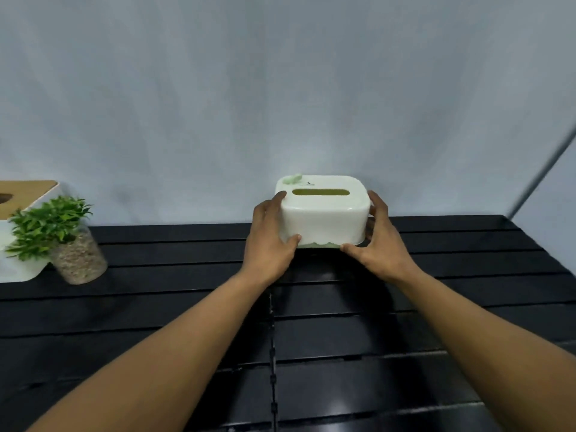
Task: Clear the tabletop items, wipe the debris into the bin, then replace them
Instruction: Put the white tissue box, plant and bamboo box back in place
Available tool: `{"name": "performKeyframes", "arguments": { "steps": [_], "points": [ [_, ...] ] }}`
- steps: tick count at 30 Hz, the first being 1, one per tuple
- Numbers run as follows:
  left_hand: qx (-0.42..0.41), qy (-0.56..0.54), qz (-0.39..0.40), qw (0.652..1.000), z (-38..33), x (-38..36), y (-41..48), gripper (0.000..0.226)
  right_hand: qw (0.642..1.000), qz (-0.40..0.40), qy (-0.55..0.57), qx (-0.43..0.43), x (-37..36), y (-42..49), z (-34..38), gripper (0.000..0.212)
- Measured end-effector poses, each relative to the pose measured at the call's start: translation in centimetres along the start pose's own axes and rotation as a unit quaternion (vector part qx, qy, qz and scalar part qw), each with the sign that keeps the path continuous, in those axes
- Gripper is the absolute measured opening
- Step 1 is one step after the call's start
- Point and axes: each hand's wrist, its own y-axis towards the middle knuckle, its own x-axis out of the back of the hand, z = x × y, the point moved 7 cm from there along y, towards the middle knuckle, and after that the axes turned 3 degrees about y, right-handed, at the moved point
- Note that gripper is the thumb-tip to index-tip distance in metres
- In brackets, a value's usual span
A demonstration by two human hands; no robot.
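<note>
A white plastic tissue box (322, 213) with a slot in its top and a pale green base is at the back middle of the black slatted table (162, 307). My left hand (269, 241) grips its left side, thumb at the lower front edge. My right hand (381, 241) grips its right side. The box looks slightly raised over the tabletop, with a dark shadow under it; I cannot tell whether it touches the table.
At the far left stands a small green plant in a glass jar of pebbles (67, 241). Behind it is a white tissue box with a wooden lid (21, 207). A grey cloth backdrop (280, 88) hangs behind the table. A metal pole (542, 176) slants at the right.
</note>
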Motion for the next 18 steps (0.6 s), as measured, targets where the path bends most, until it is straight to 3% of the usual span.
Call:
{"name": "performKeyframes", "arguments": {
  "steps": [18],
  "points": [
    [-0.020, 0.018, 0.016, 1.000, -1.2, -7.0, 1.9, 0.084, 0.999, -0.016, 0.038, -0.034, 3.7, 1.7, -5.7, 0.100]
  ]
}}
